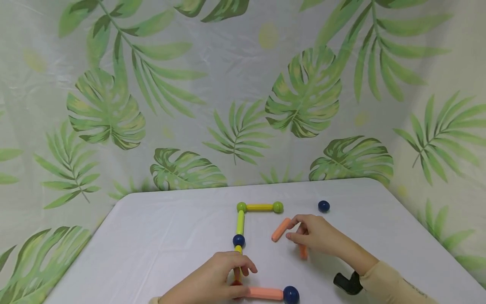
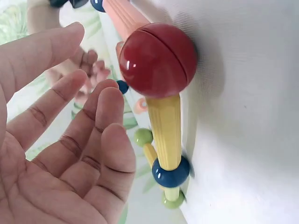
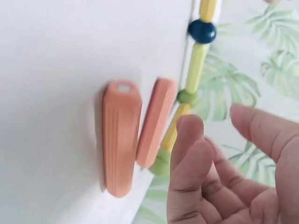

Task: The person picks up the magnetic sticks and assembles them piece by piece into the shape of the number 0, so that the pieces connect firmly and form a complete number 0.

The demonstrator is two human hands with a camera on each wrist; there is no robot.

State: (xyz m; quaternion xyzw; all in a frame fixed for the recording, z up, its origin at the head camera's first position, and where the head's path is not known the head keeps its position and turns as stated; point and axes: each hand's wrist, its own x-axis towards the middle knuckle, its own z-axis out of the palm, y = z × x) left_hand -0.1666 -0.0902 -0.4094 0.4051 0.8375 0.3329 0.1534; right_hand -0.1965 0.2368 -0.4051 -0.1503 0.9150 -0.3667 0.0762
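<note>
My left hand (image 1: 218, 274) is beside a red ball (image 2: 159, 60), its fingers (image 2: 112, 107) loosely bent and holding nothing. That ball joins a pink rod (image 1: 265, 293) to a yellow rod (image 2: 164, 133); in the head view the hand mostly hides it. The pink rod ends at a dark blue ball (image 1: 291, 294). Over two loose orange rods my right hand (image 1: 317, 234) hovers, fingers relaxed with a gap between them and the thumb. One orange rod (image 3: 121, 140) lies nearest it, partly hidden in the head view; the other orange rod (image 1: 281, 230) lies just beyond.
The joined chain continues away through a blue ball (image 1: 238, 240), a lime rod (image 1: 241, 222), a green ball (image 1: 241, 207), a yellow rod (image 1: 260, 207) and another green ball (image 1: 278, 207). A loose blue ball (image 1: 324, 206) sits far right. A black curved piece (image 1: 347, 283) lies by the right sleeve.
</note>
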